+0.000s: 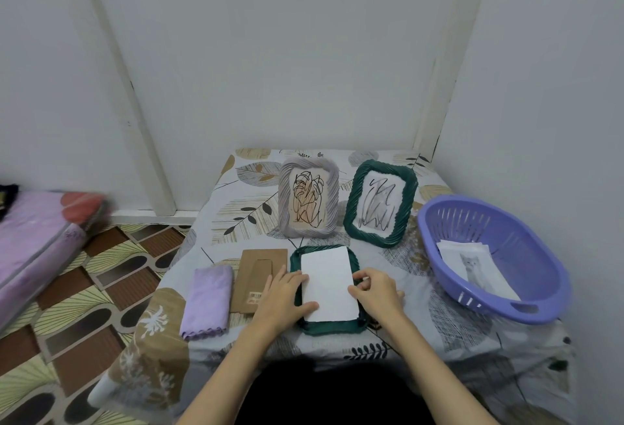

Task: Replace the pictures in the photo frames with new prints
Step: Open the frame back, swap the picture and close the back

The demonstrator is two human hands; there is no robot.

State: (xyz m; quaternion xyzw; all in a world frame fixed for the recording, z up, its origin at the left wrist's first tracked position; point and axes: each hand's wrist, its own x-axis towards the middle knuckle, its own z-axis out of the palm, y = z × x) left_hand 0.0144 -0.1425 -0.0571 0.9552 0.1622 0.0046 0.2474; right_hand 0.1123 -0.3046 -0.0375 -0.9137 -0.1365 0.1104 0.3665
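fingers [366, 281] of the right hand [374, 291] are curled and pinch the right edge of a white rectangular sheet of paper [329, 284]. the left hand [287, 293] lies flat with straight fingers, its fingertips and thumb pressing on the sheet's left edge. the sheet rests on a dark green ribbed plastic photo frame [324, 326] that lies flat on the table near the person, its rim showing around the paper.

just left of it lies a brown cardboard frame backing with a barcode sticker [256, 276], partly under the left hand, and left of that a folded lilac cloth [208, 301].

behind, two frames stand leaning back, side by side: a grey ribbed photo frame [308, 198] holding a beige picture scribbled over in black, and a second dark green ribbed photo frame [380, 203] holding a pale picture scribbled over in black.

to the right sits a purple slotted plastic basket [526, 306] with white prints [472, 262] inside, the top one showing a grey cat.

everything rests on a table covered in a leaf-patterned cloth [456, 316].
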